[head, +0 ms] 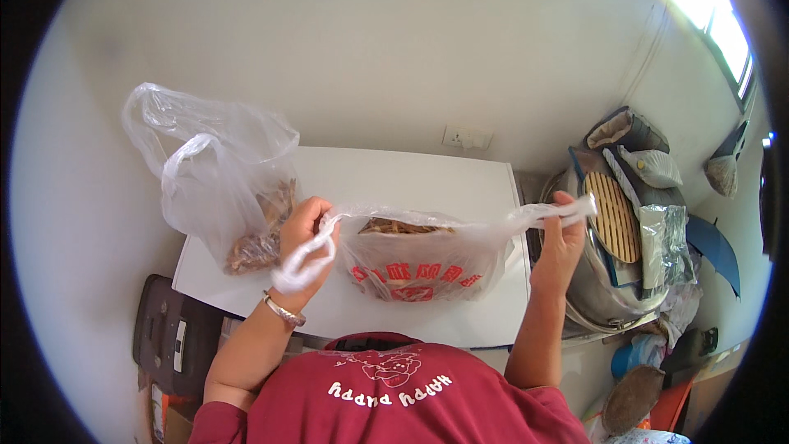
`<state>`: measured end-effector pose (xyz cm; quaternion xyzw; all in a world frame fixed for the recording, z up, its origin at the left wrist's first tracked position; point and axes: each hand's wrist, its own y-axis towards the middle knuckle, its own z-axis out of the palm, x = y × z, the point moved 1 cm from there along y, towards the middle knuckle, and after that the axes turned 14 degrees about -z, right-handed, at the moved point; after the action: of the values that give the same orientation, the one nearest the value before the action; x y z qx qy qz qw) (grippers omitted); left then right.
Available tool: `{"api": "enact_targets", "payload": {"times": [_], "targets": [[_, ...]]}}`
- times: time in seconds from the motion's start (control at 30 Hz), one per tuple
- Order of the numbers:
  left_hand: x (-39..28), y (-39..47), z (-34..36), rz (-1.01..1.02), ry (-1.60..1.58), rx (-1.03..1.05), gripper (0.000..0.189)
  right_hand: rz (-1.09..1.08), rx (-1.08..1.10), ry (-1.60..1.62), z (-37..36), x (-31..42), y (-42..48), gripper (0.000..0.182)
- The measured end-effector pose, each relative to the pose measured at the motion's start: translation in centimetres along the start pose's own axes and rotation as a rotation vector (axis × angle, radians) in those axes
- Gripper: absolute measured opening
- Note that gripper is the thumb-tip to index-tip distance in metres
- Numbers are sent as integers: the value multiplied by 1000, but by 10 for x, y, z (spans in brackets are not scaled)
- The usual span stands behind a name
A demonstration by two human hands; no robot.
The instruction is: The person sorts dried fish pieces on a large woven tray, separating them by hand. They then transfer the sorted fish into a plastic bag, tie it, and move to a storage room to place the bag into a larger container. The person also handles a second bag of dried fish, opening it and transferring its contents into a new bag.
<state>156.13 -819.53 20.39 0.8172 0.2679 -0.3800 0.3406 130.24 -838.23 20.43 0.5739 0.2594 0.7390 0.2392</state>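
Note:
A translucent white plastic carrier bag (425, 259) with red printed writing rests on the white tabletop (407, 176), its handles stretched out to both sides. My left hand (308, 246) grips one twisted handle, and a silver bangle circles that wrist. The opposite handle is pinched in my right hand (562, 240), out past the table's right edge. Through the bag's mouth some brown dried strips (404, 226) show; the rest of the contents are blurred by the plastic. Beside my left hand stands a second clear plastic bag (228, 197) with brown dried pieces (253, 251) at its bottom.
A wall socket (467, 137) sits just behind the table. To the right, a large metal pot (592, 296) carries a slatted wooden board (612, 217) and folded bags. A blue umbrella (715, 253) lies farther right. A dark suitcase (163, 327) stands at lower left.

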Motion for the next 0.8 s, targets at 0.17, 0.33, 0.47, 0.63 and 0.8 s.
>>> {"api": "enact_targets", "payload": {"times": [0.17,0.33,0.47,0.63,0.8], "targets": [[-19,-4,-9,-287,-355,153,14,-776,246,-681,15,100,-11,48],[-32,-1,-11,-617,-911,349,22,-1116,966,-149,82,123,-36,30],[-16,4,-18,-789,-1190,434,22,-772,1162,-606,85,79,-37,32],[20,4,-16,-906,-1587,337,23,-633,1391,-908,33,83,-36,40],[52,1,-7,-877,-1780,495,24,-298,875,-778,-29,42,-38,24]]}}
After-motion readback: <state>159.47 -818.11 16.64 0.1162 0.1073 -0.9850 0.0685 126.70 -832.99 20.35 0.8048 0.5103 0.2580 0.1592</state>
